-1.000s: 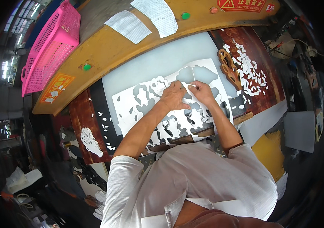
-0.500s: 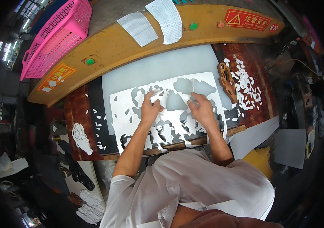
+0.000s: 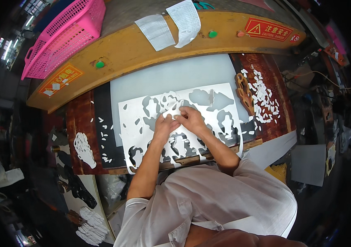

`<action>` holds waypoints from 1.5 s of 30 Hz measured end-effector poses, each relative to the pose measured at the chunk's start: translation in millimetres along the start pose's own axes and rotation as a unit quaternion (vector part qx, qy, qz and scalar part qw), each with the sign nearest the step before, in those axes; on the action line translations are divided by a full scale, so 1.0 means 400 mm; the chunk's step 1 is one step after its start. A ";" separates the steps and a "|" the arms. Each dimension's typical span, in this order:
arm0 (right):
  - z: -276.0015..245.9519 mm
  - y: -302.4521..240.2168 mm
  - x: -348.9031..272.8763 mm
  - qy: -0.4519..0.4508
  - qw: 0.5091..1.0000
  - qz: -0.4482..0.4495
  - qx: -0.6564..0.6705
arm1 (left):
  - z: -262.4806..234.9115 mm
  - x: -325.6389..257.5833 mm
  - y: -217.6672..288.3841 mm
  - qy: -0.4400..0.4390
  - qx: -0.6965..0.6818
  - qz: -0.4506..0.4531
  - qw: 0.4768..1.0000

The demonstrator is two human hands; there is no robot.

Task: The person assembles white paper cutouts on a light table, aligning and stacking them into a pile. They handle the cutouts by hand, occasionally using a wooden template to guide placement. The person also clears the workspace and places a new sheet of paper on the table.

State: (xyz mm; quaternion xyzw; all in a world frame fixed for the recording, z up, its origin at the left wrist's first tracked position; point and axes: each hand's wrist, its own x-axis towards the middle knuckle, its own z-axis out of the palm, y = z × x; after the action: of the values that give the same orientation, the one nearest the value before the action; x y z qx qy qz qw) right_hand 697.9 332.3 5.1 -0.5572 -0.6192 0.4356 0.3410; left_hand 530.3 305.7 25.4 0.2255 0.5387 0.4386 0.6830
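Near the middle of the frame the person's left hand [image 3: 166, 127] and right hand [image 3: 192, 122] come close together, fingertips pinching a small white cut-out piece [image 3: 176, 109] above a white sheet [image 3: 131, 132] riddled with shaped holes. That sheet lies over a pale board [image 3: 171, 73], with a brown curved form [image 3: 244, 94] and a scatter of white scraps [image 3: 262, 103] to the right, and a stack of white cut-outs [image 3: 84, 150] over at lower left. Up in the top left sits a pink basket [image 3: 66, 39], beside a yellow beam [image 3: 119, 53] crossing the top.
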 end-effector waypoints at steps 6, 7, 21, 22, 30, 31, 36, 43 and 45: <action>0.012 0.003 -0.009 0.002 0.994 -0.083 -0.076 | -0.026 0.006 0.007 0.027 -0.039 0.011 0.999; 0.018 -0.001 -0.012 -0.004 0.998 -0.033 -0.048 | -0.034 0.011 0.011 0.005 -0.028 0.019 0.999; 0.140 -0.120 -0.053 0.035 0.968 -0.027 -0.247 | -0.122 0.076 0.027 -0.039 0.051 0.017 0.998; 0.144 -0.124 -0.060 0.045 0.969 -0.026 -0.240 | -0.127 0.077 0.034 -0.044 0.063 0.018 0.997; 0.093 -0.139 -0.069 -0.062 0.976 0.104 -0.180 | -0.133 0.046 0.041 -0.053 -0.012 0.006 0.999; 0.091 -0.142 -0.059 -0.068 0.969 0.081 -0.223 | -0.134 0.047 0.038 -0.033 -0.012 0.021 0.999; 0.086 -0.156 -0.043 -0.169 0.951 0.177 0.188 | -0.144 0.075 0.046 0.020 0.028 0.020 0.999; 0.018 -0.123 -0.096 -0.174 0.976 0.078 -0.105 | -0.190 0.108 0.046 -0.038 0.012 0.036 0.999; 0.028 -0.088 -0.079 -0.042 0.993 0.099 -0.059 | -0.182 0.102 0.011 0.009 0.036 0.037 0.999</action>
State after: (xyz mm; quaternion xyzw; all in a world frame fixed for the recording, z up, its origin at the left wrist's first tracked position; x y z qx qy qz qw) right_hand 678.5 299.2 35.0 -0.6159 -0.5997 0.4528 0.2367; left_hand 462.0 330.4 -16.3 0.2656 0.5515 0.4457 0.6532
